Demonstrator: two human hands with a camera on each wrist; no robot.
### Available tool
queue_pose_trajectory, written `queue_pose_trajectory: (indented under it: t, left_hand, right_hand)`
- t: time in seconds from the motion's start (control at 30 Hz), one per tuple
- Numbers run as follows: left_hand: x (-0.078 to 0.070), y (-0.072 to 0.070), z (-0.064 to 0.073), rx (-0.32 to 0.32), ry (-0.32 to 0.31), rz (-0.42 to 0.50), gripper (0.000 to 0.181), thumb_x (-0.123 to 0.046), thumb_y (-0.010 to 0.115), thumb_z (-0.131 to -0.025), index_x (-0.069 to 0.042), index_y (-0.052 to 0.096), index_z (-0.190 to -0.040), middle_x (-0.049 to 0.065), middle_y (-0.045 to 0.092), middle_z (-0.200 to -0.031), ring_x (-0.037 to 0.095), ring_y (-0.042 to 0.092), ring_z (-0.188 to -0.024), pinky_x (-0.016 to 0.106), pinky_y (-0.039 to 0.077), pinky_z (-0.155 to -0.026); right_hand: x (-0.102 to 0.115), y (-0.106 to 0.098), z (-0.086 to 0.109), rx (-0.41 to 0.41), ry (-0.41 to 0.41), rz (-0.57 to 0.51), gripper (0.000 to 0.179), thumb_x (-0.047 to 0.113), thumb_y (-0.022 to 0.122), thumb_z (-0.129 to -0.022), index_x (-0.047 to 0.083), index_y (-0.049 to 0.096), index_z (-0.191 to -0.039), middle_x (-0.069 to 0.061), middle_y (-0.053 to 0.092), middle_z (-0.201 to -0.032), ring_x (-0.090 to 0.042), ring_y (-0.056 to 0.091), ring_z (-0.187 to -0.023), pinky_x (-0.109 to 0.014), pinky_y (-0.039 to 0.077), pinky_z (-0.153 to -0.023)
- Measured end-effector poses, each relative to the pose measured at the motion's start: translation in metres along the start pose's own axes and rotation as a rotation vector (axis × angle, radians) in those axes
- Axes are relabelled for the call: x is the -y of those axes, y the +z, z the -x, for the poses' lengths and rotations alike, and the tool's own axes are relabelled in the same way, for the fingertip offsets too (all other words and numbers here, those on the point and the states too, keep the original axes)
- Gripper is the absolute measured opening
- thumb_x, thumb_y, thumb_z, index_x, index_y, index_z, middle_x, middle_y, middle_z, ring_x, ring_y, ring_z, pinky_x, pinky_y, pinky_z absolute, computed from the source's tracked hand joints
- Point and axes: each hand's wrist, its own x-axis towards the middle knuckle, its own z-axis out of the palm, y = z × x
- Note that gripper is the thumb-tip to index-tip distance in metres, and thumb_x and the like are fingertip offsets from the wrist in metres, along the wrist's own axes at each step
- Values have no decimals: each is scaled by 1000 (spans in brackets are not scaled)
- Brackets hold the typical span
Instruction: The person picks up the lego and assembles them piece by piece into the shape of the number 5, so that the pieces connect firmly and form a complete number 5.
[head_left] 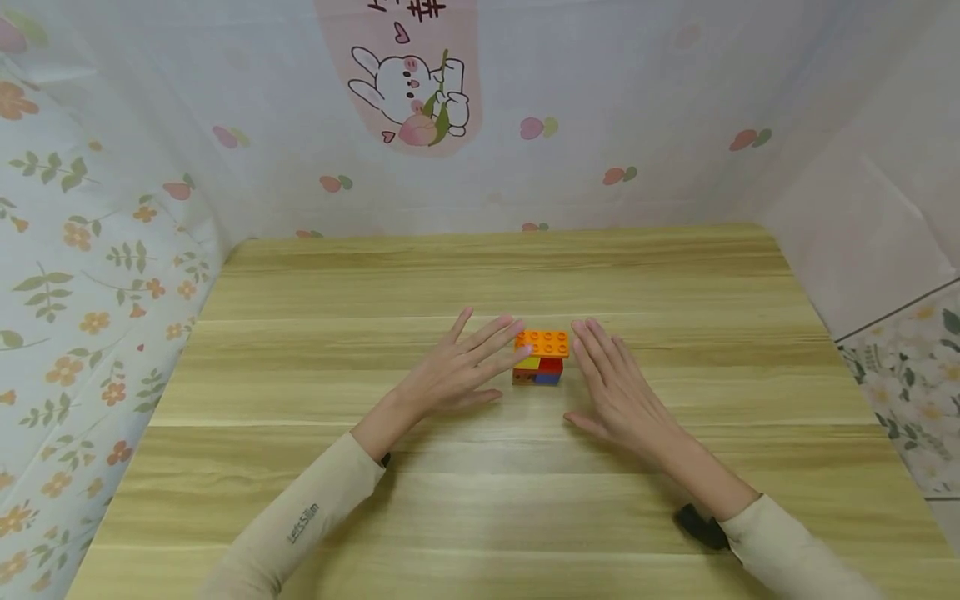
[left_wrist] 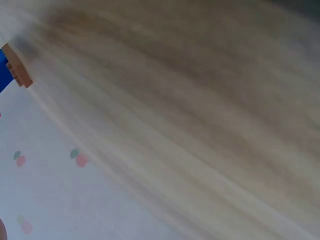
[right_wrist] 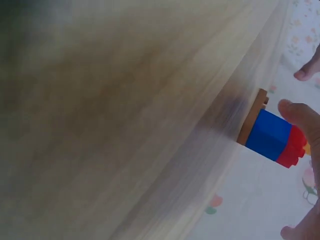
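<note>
A small stack of toy building bricks stands on the wooden table. An orange brick [head_left: 552, 343] with studs is at its top, over a yellow brick [head_left: 528, 363] and a red brick [head_left: 552, 365]. Lower down are a blue brick [right_wrist: 269, 136] and a thin brown base [right_wrist: 251, 117]. My left hand [head_left: 463, 367] is at the stack's left, its straight fingertips overlapping the orange brick; whether they touch it I cannot tell. My right hand [head_left: 619, 390], fingers straight and together, is close to the right side. The left wrist view catches only the brown base [left_wrist: 19, 67] and a bit of blue.
The wood-grain table [head_left: 465, 517] stretches out around the stack. Behind it hangs a white cloth [head_left: 645, 100] with fruit prints and a rabbit picture. Flower-printed cloth [head_left: 97, 333] borders the left side. A dark strap piece [head_left: 701, 527] is at the right wrist.
</note>
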Motion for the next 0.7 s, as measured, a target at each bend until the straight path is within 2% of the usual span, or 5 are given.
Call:
queue_pose_trajectory:
  t: [0.1, 0.2, 0.37, 0.53, 0.7]
  left_hand:
    - [1, 4, -1, 49, -24, 14, 117, -47, 76, -72, -22, -9, -149, 8, 8, -155, 23, 10, -140, 56, 7, -108]
    - [3, 7, -3, 76, -52, 39, 118, -43, 76, -74, -22, -13, -148, 7, 4, -155, 22, 7, -140, 56, 5, -108]
    - [4, 11, -4, 115, -74, 32, 120, -41, 76, -74, -18, -16, -147, 9, 6, -155, 22, 4, -141, 56, 3, -108]
    - [2, 18, -7, 164, -111, 17, 121, -46, 73, -76, -14, -20, -146, 10, -3, -155, 24, -3, -140, 57, 6, -108]
    - [2, 26, -11, 148, -161, 56, 123, -47, 75, -73, -12, -18, -146, 12, -5, -155, 26, -3, -140, 56, 6, -109]
  right_hand:
    - [-2, 1, -2, 70, 17, 31, 118, 38, 82, -65, -2, 6, -147, -20, 7, -152, -39, 9, -137, -57, 11, -108]
    - [-3, 0, -4, 105, 33, 48, 117, 35, 83, -64, -1, 8, -147, -17, 7, -153, -38, 8, -138, -57, 17, -106]
    - [-4, -3, -9, 130, 45, 43, 115, 30, 84, -65, 2, 10, -148, -13, 9, -154, -36, 7, -139, -57, 25, -103]
    - [-6, -1, -11, 133, 42, 15, 119, 31, 85, -64, -1, 6, -148, -16, 7, -154, -37, 6, -138, -53, 20, -107]
    - [-8, 5, -14, 103, 65, -44, 123, 30, 86, -63, -3, 2, -147, -18, 6, -153, -37, 6, -138, -50, 15, -109]
